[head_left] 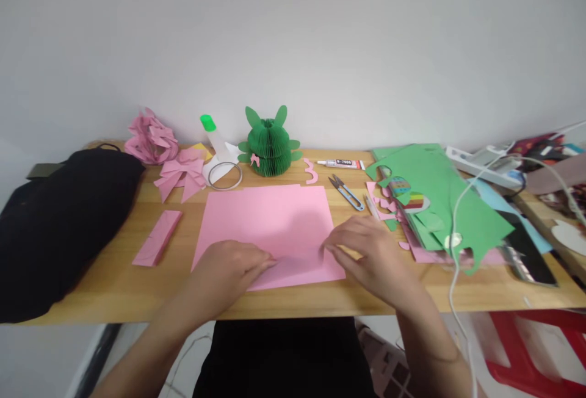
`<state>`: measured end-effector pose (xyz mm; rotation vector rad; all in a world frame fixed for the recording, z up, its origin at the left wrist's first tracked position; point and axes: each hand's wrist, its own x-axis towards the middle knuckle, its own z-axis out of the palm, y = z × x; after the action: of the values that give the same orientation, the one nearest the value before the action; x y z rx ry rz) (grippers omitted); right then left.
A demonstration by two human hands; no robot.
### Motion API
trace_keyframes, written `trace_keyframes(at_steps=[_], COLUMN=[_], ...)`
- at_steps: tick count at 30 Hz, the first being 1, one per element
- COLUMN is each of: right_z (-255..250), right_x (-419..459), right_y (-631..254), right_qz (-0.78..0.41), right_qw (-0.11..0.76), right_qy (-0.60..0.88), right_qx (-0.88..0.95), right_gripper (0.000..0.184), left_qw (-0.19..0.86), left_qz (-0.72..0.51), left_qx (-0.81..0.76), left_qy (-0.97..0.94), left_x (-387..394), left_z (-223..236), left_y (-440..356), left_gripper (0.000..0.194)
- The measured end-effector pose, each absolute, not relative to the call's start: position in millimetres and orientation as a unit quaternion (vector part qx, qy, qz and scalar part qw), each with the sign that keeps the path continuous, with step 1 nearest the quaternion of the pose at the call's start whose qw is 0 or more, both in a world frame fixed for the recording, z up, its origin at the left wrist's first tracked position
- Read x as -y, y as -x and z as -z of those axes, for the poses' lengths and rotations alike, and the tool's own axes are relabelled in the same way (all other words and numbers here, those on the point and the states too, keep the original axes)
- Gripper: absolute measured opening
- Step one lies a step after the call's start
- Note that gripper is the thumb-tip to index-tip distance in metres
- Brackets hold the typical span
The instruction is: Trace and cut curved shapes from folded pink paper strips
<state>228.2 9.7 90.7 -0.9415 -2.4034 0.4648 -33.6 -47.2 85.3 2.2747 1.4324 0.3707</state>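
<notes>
A large pink sheet of paper [270,215] lies on the wooden table in front of me. My left hand [233,273] is closed at its front left part, thumb and fingers pinching the paper. On the right side, my right hand [366,251] pinches the paper near its right edge with thumb and forefinger. Between the hands the front part of the paper shows a lighter band; whether it is a fold or a second piece I cannot tell. The front left corner is partly hidden by my left hand.
Behind the sheet stand a green honeycomb-paper figure [269,148] and a glue stick [214,135]. Snips [347,193] and a glue tube [341,164] lie to the right, near green paper [458,202] and a white cable [453,276]. A black bag [68,227] sits left.
</notes>
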Motion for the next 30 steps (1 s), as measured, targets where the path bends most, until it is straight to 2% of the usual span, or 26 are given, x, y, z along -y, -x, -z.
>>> trace_keyframes(at_steps=[3, 5, 8, 11, 14, 18, 24, 26, 30], right_z=[-85, -78, -62, -48, -41, -44, -53, -56, -65], right_x=[-17, -16, -9, -2, 0, 0, 2, 3, 7], right_y=[-245, -246, -234, -222, -219, -220, -210, -203, -190], right_qz=[-0.189, -0.279, -0.460, -0.553, -0.576, -0.579, -0.606, -0.620, -0.644], right_qw=[0.334, 0.366, 0.348, 0.336, 0.374, 0.367, 0.407, 0.414, 0.420], right_qy=[0.443, 0.482, 0.456, 0.428, 0.425, 0.432, 0.410, 0.392, 0.365], right_qx=[0.810, 0.746, 0.678, 0.631, 0.589, 0.586, 0.547, 0.539, 0.525], right_gripper=[0.016, 0.020, 0.034, 0.044, 0.054, 0.041, 0.035, 0.033, 0.031], left_qw=[0.313, 0.368, 0.426, 0.472, 0.480, 0.489, 0.351, 0.392, 0.583], left_qz=[-0.224, -0.283, -0.348, -0.375, -0.393, -0.414, -0.420, -0.401, -0.376], left_qx=[-0.565, -0.605, -0.634, -0.639, -0.649, -0.646, -0.630, -0.569, -0.437], left_qy=[-0.730, -0.646, -0.543, -0.477, -0.440, -0.414, -0.551, -0.602, -0.573], left_x=[47, 46, 44, 42, 43, 43, 47, 50, 57], left_z=[-87, -82, -67, -53, -44, -39, -44, -49, -56], left_y=[44, 44, 36, 25, 21, 21, 11, 5, -8], left_gripper=[0.040, 0.046, 0.046, 0.041, 0.041, 0.035, 0.045, 0.048, 0.061])
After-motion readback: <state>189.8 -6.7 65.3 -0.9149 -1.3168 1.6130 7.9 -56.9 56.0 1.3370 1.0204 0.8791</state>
